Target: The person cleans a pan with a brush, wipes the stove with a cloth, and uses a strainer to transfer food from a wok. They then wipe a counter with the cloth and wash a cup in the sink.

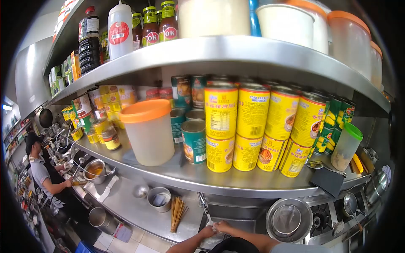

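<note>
My left hand point(207, 231) and my right hand point(223, 228) meet at the bottom centre, over the front of a steel sink point(238, 211). Both are closed, their fingers curled toward each other. Something small and pale shows between them, too small to make out. Just above my hands a metal tap point(204, 205) reaches down with its end close to them. To the left, a bundle of thin wooden sticks point(179, 214) lies on the steel counter point(145, 211) beside a metal pot point(159, 200).
A steel shelf point(236, 188) with stacked yellow cans point(220, 111) and an orange-lidded tub point(147, 137) juts out above my hands. Right of the sink are a large bowl with a strainer point(287, 219) and gas burners point(320, 222). A co-worker point(46, 179) stands at far left.
</note>
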Tool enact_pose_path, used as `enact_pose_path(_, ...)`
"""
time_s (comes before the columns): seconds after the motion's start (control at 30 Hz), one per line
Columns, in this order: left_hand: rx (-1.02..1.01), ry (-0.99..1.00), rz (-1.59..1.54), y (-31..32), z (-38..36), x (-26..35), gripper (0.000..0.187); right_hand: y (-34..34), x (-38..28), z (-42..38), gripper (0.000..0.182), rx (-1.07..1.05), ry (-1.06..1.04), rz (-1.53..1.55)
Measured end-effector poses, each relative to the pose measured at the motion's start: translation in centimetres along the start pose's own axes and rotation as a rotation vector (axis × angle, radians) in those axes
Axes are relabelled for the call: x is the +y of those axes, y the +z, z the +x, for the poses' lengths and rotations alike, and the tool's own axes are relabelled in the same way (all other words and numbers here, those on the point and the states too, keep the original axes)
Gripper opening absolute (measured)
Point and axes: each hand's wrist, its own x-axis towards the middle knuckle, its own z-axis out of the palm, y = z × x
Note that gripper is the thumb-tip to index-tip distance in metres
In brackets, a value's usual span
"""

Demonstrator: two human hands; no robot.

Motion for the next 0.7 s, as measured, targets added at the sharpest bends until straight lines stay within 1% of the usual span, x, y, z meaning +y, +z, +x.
enact_pose_path(0.03, 0.014, -0.054, -0.358, -0.1, 0.9, 0.0, 0.056, 0.3, 0.5, 0.7, 0.065, -0.003, 0.005, -0.001)
enact_pose_path(0.07, 0.004, -0.057, -0.363, 0.3, 1.4, 0.0, 0.056, 0.3, 0.4, 0.7, 0.065, 0.056, 0.068, 0.074)
enact_pose_path(0.1, 0.168, 0.059, -0.282, 0.9, 1.5, -0.2, 0.055, 0.4, 0.4, 0.5, 0.065, 0.114, 0.134, 0.151)
enact_pose_path(0.13, 0.329, 0.174, -0.202, 1.7, 1.3, -0.3, 0.053, -0.6, 0.1, -0.1, 0.066, 0.115, 0.131, 0.166)
enact_pose_path(0.17, 0.31, 0.162, -0.21, 2.0, 0.1, -0.2, 0.053, -1.4, 0.0, -0.3, 0.066, 0.102, 0.15, 0.171)
enact_pose_path(0.23, 0.082, 0.097, 0.164, 1.0, -2.4, -0.3, 0.045, -2.0, -0.1, -0.7, 0.062, 0.037, 0.114, 0.106)
enact_pose_path(0.27, 0.031, 0.052, 0.123, 0.6, -2.4, -0.4, 0.041, -1.0, 0.5, -0.8, 0.062, 0.025, 0.124, 0.106)
enact_pose_path(0.3, 0.028, 0.05, 0.118, 0.7, -2.1, -0.7, 0.041, -0.4, 0.8, -0.7, 0.058, 0.002, 0.118, 0.2)
enact_pose_path(0.33, 0.02, 0.095, -0.014, 0.4, -1.6, -0.6, 0.041, 0.0, 1.1, -0.5, 0.056, -0.016, 0.107, 0.291)
enact_pose_path(0.37, 0.012, 0.139, -0.147, 0.2, -1.3, -0.4, 0.04, 0.6, 1.9, -0.6, 0.056, -0.016, 0.108, 0.286)
enact_pose_path(0.4, -0.013, 0.094, -0.214, -0.4, -1.1, 0.7, 0.04, 1.2, 2.8, -1.0, 0.054, 0.169, 0.057, 0.276)
enact_pose_path(0.43, -0.009, 0.096, -0.218, -0.7, -1.4, 1.9, 0.04, 1.4, 3.5, -1.0, 0.053, 0.354, 0.001, 0.264)
enact_pose_path(0.47, 0.024, -0.061, -0.456, -1.2, -2.0, 3.3, 0.039, 0.9, 3.1, -1.8, 0.053, 0.357, -0.008, 0.261)
enact_pose_path(0.5, 0.062, -0.214, -0.69, -1.9, -1.8, 4.2, 0.039, -0.1, 1.9, -3.7, 0.051, 0.185, 0.211, 0.628)
enact_pose_path(0.53, 0.025, -0.316, -0.906, 1.3, 1.9, 0.5, 0.037, -1.4, 0.5, -4.7, 0.049, -0.004, 0.425, 0.986)
enact_pose_path(0.57, 0.062, -0.401, -0.739, 1.7, 3.3, 0.2, 0.036, -1.7, 0.7, -3.9, 0.049, 0.001, 0.405, 0.984)
enact_pose_path(0.63, 0.028, -0.314, -1.099, 2.8, 3.5, 1.2, 0.042, 0.2, 4.1, -1.7, 0.045, -0.184, 0.382, 1.34)
enact_pose_path(0.67, 0.028, -0.313, -1.102, 2.7, 2.5, 2.2, 0.042, -0.9, 3.5, -2.4, 0.046, -0.233, 0.446, 1.395)
enact_pose_path(0.7, 0.049, 0.006, -0.746, 2.5, 1.5, 2.9, 0.044, -2.0, 2.7, -2.8, 0.046, -0.237, 0.449, 1.395)
